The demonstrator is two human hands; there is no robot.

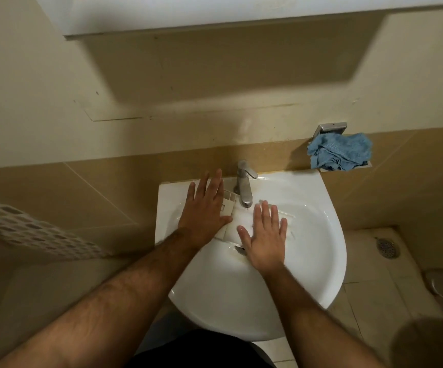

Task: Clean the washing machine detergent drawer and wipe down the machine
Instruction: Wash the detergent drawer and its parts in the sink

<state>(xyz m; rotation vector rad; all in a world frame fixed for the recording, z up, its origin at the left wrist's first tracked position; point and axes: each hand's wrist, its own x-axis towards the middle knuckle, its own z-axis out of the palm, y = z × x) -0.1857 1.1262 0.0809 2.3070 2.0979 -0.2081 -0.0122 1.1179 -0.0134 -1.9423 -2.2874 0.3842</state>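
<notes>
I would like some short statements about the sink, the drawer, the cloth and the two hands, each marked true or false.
1. The white detergent drawer lies in the sink under the tap. True.
2. Both hands lie flat on the drawer with straight fingers. True: left hand, right hand.
3. The right hand holds the blue cloth. False: the cloth lies bunched on a metal holder on the wall, right of the tap, untouched.
4. The cloth is red. False: it is blue.
5. The floor drain is left of the sink. False: it is on the right.
</notes>
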